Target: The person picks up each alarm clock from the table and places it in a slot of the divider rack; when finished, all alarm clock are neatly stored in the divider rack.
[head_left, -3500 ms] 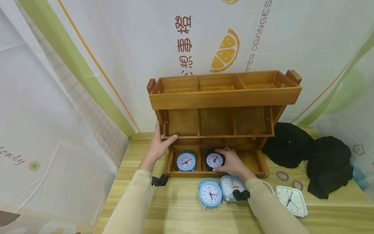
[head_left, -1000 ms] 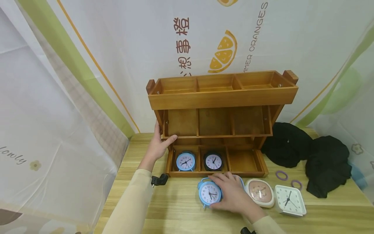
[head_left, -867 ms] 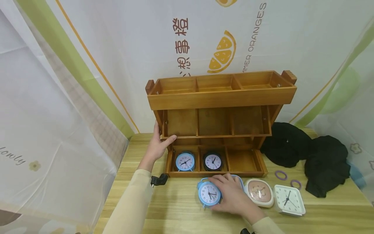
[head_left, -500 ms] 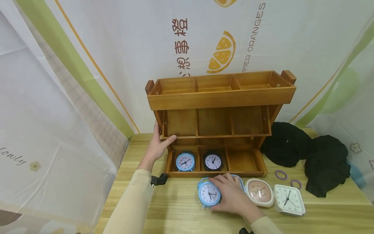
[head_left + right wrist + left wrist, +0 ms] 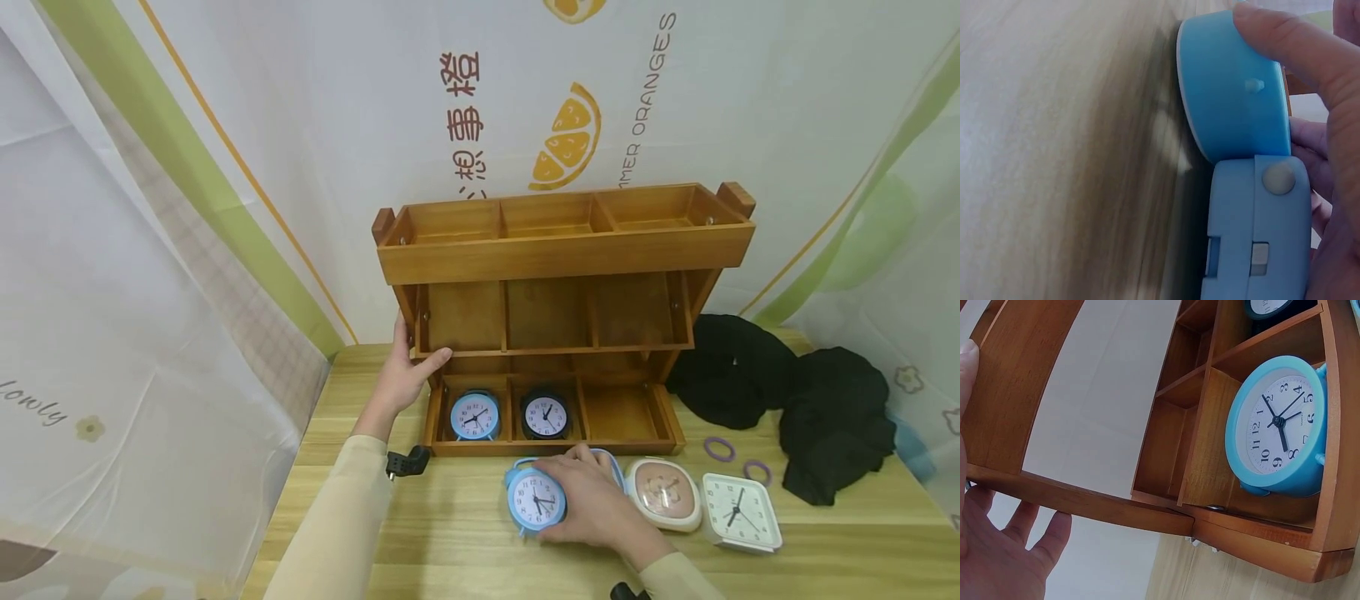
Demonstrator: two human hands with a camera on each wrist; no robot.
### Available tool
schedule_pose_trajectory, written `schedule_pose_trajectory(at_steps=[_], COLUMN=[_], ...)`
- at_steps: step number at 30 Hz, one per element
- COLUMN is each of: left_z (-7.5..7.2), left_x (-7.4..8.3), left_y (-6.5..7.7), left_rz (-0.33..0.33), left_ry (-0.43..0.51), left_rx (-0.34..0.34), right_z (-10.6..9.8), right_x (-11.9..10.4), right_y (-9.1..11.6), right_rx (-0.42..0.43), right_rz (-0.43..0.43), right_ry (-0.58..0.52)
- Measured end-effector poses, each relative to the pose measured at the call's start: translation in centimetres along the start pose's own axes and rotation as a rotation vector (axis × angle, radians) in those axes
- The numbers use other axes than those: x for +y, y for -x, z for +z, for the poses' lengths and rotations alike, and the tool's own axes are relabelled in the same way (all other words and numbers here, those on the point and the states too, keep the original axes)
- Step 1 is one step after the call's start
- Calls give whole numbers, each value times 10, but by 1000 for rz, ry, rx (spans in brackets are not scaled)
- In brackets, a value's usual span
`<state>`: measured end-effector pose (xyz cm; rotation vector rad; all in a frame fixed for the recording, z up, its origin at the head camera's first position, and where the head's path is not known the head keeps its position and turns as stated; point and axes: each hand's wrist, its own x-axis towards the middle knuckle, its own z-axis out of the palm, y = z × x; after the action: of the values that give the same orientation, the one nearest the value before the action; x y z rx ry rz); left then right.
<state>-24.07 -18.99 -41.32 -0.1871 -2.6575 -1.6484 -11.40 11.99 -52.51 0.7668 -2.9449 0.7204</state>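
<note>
My left hand point(image 5: 400, 379) grips the left side of a tiered wooden storage box point(image 5: 562, 257), thumb at the front and fingers round the side panel. In the bottom tray, a blue alarm clock point(image 5: 475, 417) sits in the left compartment and a black alarm clock point(image 5: 545, 416) in the middle one. On the table my right hand point(image 5: 592, 502) holds another round blue alarm clock point(image 5: 534, 500) between thumb and fingers. Against it in the right wrist view lies a pale blue squarish clock point(image 5: 1235, 219), mostly hidden by that hand in the head view.
Right of my right hand lie a cream clock with a pinkish face point(image 5: 666, 493) and a white square clock point(image 5: 741, 512). Two purple rings point(image 5: 719, 449) and black cloth items point(image 5: 836, 421) lie farther right. A printed curtain point(image 5: 337, 125) hangs behind the box.
My right hand has let go of the black clock in the middle compartment and moved toward me onto the blue clock. Over the last second it has hardly moved. The left hand keeps its grip.
</note>
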Motion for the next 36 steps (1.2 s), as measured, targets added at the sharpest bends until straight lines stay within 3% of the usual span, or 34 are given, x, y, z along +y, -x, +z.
schedule_pose_trajectory(at_steps=[8, 24, 36], left_z=[1, -2, 0], left_x=[1, 1, 0], left_y=[-1, 0, 0], left_rz=[22, -9, -11], left_ry=[1, 14, 16], left_rx=[-2, -7, -11], right_z=[1, -23, -39], right_x=[-1, 1, 20], right_y=[2, -1, -3], right_rx=[49, 101, 118], right_rz=[-41, -35, 34], right_ry=[-27, -249, -318])
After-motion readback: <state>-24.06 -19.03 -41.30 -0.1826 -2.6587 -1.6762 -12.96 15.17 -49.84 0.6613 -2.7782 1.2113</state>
